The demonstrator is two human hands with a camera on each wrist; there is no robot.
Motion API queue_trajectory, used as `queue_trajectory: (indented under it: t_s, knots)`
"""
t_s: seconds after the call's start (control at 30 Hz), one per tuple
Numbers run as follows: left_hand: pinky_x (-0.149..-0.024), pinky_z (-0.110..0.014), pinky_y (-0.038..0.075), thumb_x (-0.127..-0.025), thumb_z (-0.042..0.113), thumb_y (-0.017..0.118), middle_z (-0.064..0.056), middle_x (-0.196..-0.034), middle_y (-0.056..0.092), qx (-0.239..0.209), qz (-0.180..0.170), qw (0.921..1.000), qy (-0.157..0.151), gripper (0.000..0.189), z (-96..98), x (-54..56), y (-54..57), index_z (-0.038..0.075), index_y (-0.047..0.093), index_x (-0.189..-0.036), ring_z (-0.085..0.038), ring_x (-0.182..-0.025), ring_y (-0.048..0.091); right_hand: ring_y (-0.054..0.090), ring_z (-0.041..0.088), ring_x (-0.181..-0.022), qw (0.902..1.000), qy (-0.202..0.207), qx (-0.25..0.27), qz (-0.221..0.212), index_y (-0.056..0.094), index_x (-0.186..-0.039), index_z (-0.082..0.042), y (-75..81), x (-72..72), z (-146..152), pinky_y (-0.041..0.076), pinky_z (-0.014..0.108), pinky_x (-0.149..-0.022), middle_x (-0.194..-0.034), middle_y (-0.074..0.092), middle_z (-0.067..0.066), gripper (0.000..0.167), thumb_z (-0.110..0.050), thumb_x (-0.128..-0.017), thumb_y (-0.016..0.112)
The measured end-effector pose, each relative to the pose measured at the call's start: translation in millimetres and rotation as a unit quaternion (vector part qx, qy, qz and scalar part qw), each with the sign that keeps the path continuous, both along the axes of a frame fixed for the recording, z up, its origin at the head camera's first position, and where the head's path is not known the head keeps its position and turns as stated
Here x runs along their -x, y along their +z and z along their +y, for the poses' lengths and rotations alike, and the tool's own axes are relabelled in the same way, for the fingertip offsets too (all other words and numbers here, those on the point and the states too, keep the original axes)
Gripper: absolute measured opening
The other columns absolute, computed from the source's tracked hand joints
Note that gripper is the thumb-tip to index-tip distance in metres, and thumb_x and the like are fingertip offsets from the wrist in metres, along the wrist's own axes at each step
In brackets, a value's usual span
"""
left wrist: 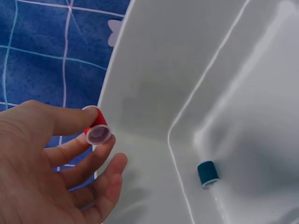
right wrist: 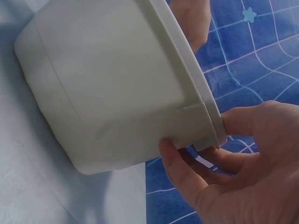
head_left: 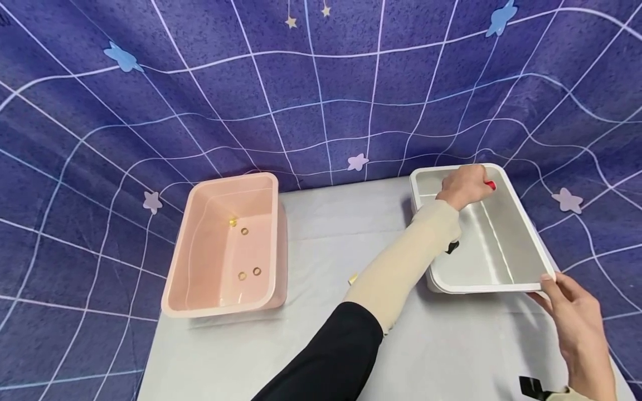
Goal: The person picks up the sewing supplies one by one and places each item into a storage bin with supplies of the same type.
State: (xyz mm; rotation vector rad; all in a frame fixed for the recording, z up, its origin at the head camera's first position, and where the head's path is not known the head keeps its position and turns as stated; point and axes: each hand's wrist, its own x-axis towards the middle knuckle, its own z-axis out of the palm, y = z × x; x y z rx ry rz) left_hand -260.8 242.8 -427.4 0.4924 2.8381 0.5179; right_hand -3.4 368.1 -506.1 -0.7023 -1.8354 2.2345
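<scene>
My left hand [head_left: 463,186] reaches over the far part of a white plastic bin [head_left: 516,239], its sleeve crossing the bin's left rim. Between thumb and fingers it pinches a red thread spool [left wrist: 96,123], whose pale hollow end faces the camera in the left wrist view. A teal thread spool [left wrist: 208,174] lies at the bottom of the bin, hidden behind the left arm in the head view. My right hand [head_left: 577,317] grips the near right corner of the bin, thumb on the rim and fingers [right wrist: 175,163] against the outside under it.
A pink bin [head_left: 273,239] stands on the left, with several small gold ring-like pieces [head_left: 244,231] inside. Beside the left sleeve, a small yellow piece [head_left: 353,278] lies partly hidden on the white-covered table [head_left: 321,223]. A blue patterned curtain [head_left: 321,83] hangs behind.
</scene>
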Motion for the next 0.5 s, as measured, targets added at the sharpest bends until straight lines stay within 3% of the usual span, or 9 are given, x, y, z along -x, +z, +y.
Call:
queue_trajectory:
  t_s: [0.23,0.37,0.5]
  knots:
    - [-0.063,-0.029,0.046,-0.093,0.041,0.068,0.011,-0.076,0.056,0.039,0.000,0.9992,-0.001,0.040,-0.4,5.3,-6.5,0.025,0.045,-0.065,-0.006,-0.072,0.054,0.070,-0.008,-0.090,0.9999,-0.003,0.002,0.010,0.072,-0.103,-0.025,-3.6,-0.3,0,0.058,0.012,-0.076,-0.098,0.073,-0.019,0.018,-0.009,-0.103,0.064]
    - [-0.067,-0.028,0.049,-0.094,0.045,0.068,0.014,-0.085,0.065,0.066,-0.002,0.9978,-0.005,0.029,3.4,11.1,-16.2,0.027,0.057,-0.073,-0.005,-0.079,0.058,0.070,-0.007,-0.091,0.9997,0.001,0.013,0.022,0.073,-0.103,-0.023,-5.2,-0.1,-1,0.059,0.013,-0.076,-0.099,0.074,-0.018,0.019,-0.007,-0.103,0.064]
    - [-0.076,-0.026,0.053,-0.093,0.049,0.070,0.020,-0.105,0.071,0.102,-0.005,0.9947,-0.010,0.016,13.8,17.6,-26.5,0.034,0.072,-0.092,-0.002,-0.092,0.061,0.070,-0.008,-0.091,0.9997,-0.002,0.003,0.022,0.073,-0.103,-0.023,-4.6,0.5,0,0.059,0.012,-0.076,-0.099,0.073,-0.018,0.018,-0.008,-0.103,0.064]
